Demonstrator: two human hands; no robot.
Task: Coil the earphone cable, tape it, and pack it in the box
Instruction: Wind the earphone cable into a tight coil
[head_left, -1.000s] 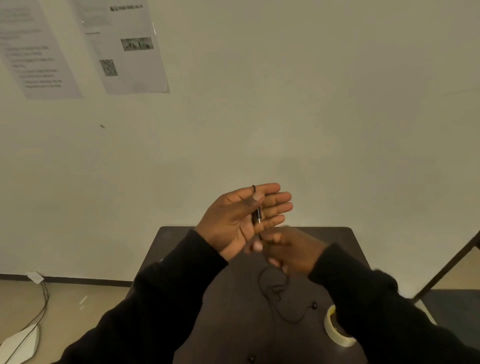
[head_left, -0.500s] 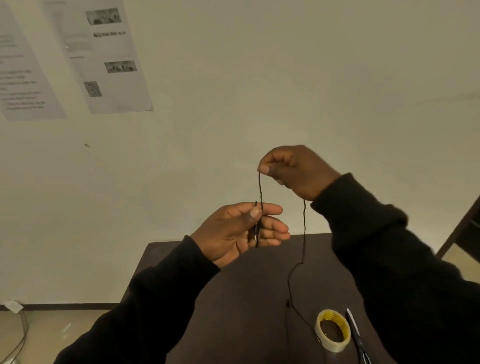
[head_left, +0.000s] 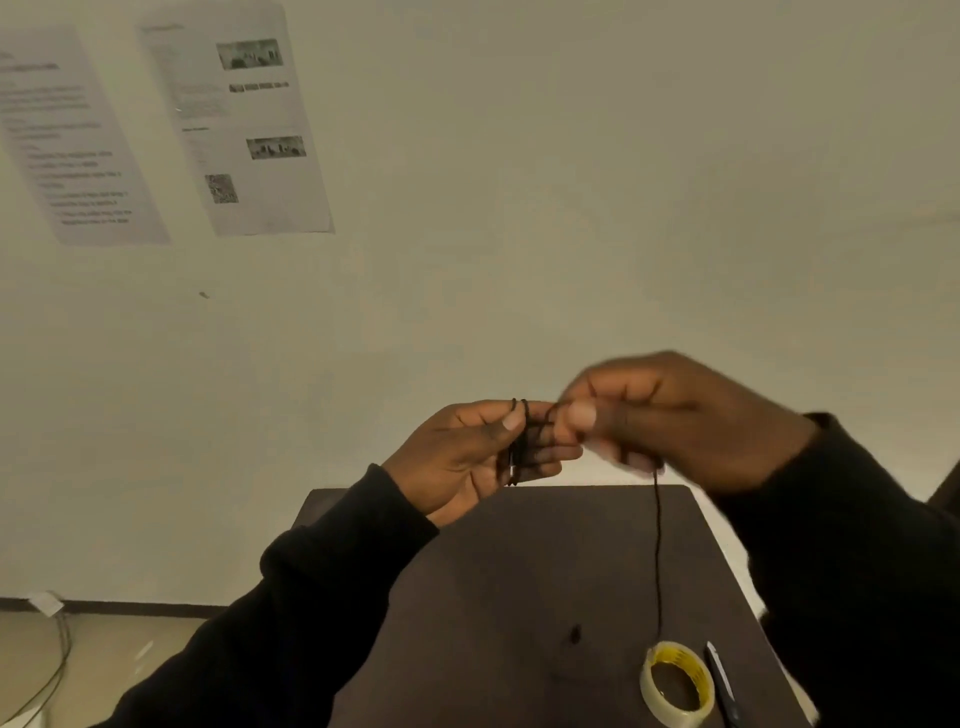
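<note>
Black earphone cable (head_left: 521, 431) loops around the fingers (head_left: 553, 451) of your left hand (head_left: 467, 460), thumb pinning it. Your blurred right hand (head_left: 675, 418) pinches it just beside them, the rest hanging down to the dark surface (head_left: 493, 597) near the tape roll (head_left: 675, 688).

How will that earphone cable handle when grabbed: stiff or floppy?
Probably floppy: the earphone cable hangs limp from the right hand toward the table. Likely light and thin: it bends into tight loops round fingers of the left hand. Loops may slip off unless pinched.
</note>
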